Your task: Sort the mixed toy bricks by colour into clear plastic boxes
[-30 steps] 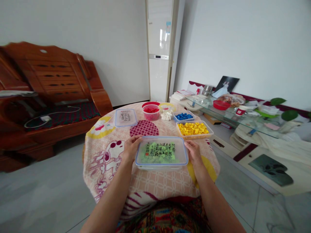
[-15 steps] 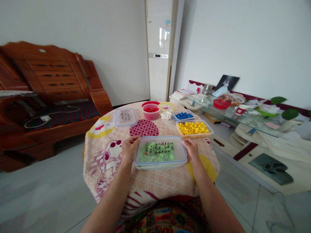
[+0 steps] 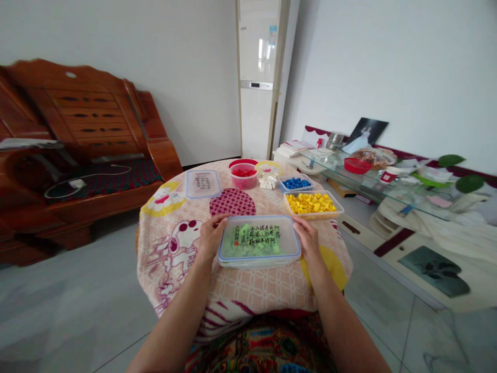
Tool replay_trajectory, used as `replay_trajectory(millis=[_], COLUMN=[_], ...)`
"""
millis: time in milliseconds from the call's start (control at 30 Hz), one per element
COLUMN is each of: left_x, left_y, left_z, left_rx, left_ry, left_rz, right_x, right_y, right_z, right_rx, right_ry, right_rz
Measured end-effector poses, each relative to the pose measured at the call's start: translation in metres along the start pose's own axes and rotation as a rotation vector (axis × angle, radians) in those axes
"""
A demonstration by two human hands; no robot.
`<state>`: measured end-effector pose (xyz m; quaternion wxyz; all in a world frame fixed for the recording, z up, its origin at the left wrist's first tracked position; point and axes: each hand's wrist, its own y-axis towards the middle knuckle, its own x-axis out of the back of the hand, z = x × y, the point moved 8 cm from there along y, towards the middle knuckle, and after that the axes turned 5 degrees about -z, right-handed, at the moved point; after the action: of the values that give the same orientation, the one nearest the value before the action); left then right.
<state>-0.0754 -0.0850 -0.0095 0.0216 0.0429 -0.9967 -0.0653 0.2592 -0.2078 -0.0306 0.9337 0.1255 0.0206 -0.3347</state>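
In front of me on the cloth-covered table (image 3: 233,295) is a clear plastic food container (image 3: 259,241) with a blue-edged lid and black writing. Green pieces show through its lid. My left hand (image 3: 212,234) grips its left end, and my right hand (image 3: 307,237) grips its right end. Beyond my right hand stands an uncovered container of yellow blocks (image 3: 311,203), and behind it a smaller one of blue blocks (image 3: 295,184). A round tub of red pieces (image 3: 244,175) and a heap of white pieces (image 3: 267,180) are at the far side.
A loose blue-edged lid (image 3: 202,184) lies at the table's far left. To the left stands a wooden bench (image 3: 89,119) with a white cable. A glass-topped cabinet (image 3: 404,191) on the right bears papers, a red bowl (image 3: 357,166) and a cup. A tall white air conditioner (image 3: 256,119) occupies the corner.
The view has shifted slightly, so most things sit a little further right in the picture. Both hands keep their hold on the lidded container, with no clear movement of it on the table.
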Motion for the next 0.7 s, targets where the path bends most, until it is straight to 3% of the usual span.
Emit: replay_trajectory(millis=[267, 400, 567, 700], left_x=[-0.002, -0.003, -0.003, -0.006], left_y=[0.001, 0.001, 0.001, 0.001], left_z=[0.002, 0.003, 0.003, 0.004], left_rx=[-0.001, 0.014, -0.013, -0.033], left_ry=[-0.019, -0.044, -0.057, -0.055], left_rz=[0.008, 0.007, -0.009, 0.010], right_x=[0.001, -0.002, -0.064, -0.106], right_y=[-0.009, -0.011, -0.033, -0.050], right_z=[0.019, 0.052, 0.098, 0.095], right_rx=[0.090, 0.279, 0.594, 0.657], right_ry=[-0.092, -0.350, -0.610, -0.806], right_rz=[0.029, 0.032, 0.392, 0.585])
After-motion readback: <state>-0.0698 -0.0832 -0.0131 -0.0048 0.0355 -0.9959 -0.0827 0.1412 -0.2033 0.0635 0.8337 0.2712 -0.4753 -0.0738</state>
